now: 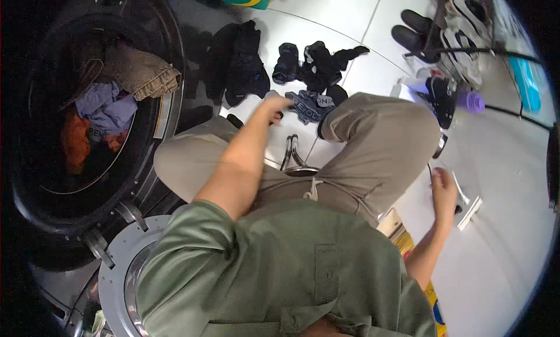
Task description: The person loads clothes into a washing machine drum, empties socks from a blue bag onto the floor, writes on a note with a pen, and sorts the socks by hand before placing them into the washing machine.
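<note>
- Grey fabric piece with pale lettering (309,106) lies crumpled on glossy white floor tiles (353,10) in the head view, just beside the left hand.
- Left hand (271,110): fingers partly curled, with a dark patch at them; I cannot tell whether they grip it.
- Right hand (444,190): fingers loosely bent near one narrow white bar (469,213); I cannot tell whether they hold anything.
- Three rumpled black cloth bundles lie beyond the grey piece: one large bundle (248,68), two smaller bundles (286,64).
- One round black drum opening (178,51) surrounds one coarse tan-brown garment (143,74), one creased lavender-blue cloth (105,106) and orange cloth (76,141).
- Two smooth black slippers (410,40) sit near one ribbed purple plastic cap (471,101).
</note>
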### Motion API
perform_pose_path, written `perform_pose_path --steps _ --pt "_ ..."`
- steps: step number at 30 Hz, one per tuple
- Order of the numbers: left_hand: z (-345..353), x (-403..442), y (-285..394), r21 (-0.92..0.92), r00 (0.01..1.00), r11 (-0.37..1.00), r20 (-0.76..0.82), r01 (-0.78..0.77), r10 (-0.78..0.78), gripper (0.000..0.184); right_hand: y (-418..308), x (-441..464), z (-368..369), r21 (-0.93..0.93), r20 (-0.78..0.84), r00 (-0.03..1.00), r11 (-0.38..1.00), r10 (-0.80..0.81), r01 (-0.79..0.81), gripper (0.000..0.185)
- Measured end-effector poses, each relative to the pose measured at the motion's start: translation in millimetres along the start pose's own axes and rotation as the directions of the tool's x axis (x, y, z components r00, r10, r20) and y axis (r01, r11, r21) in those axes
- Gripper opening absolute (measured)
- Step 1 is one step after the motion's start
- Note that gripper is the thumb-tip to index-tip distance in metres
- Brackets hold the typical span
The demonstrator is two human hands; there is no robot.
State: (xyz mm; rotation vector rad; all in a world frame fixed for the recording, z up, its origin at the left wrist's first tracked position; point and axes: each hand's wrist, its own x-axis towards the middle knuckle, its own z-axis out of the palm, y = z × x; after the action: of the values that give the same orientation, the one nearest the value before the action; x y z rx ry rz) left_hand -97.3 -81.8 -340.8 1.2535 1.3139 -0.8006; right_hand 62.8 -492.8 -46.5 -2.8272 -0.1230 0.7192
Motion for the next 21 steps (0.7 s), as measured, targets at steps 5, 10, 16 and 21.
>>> perform_pose_path --steps 5,10,16,21 --pt "65 1 -18 -0.531 0.965 0.816 0.232 0.229 -0.121 0.06 -128 24 -24 0.458 -0.28 0.937 0.829 -0.208 0.321 0.017" --pt "49 89 9 -0.802 0.854 0.477 -0.076 -0.359 0.515 0.042 -223 78 69 0.63 0.232 0.877 0.752 -0.421 0.195 0.021" --pt "-57 -24 62 -0.805 0.86 0.513 0.007 -0.298 0.511 0.02 -247 193 249 0.216 0.241 0.867 0.895 -0.436 0.39 0.029" --pt "-125 -192 73 -0.472 0.698 0.613 -0.006 -0.633 0.716 0.024 -234 188 299 -0.182 0.372 0.85 0.868 -0.374 0.461 0.04"
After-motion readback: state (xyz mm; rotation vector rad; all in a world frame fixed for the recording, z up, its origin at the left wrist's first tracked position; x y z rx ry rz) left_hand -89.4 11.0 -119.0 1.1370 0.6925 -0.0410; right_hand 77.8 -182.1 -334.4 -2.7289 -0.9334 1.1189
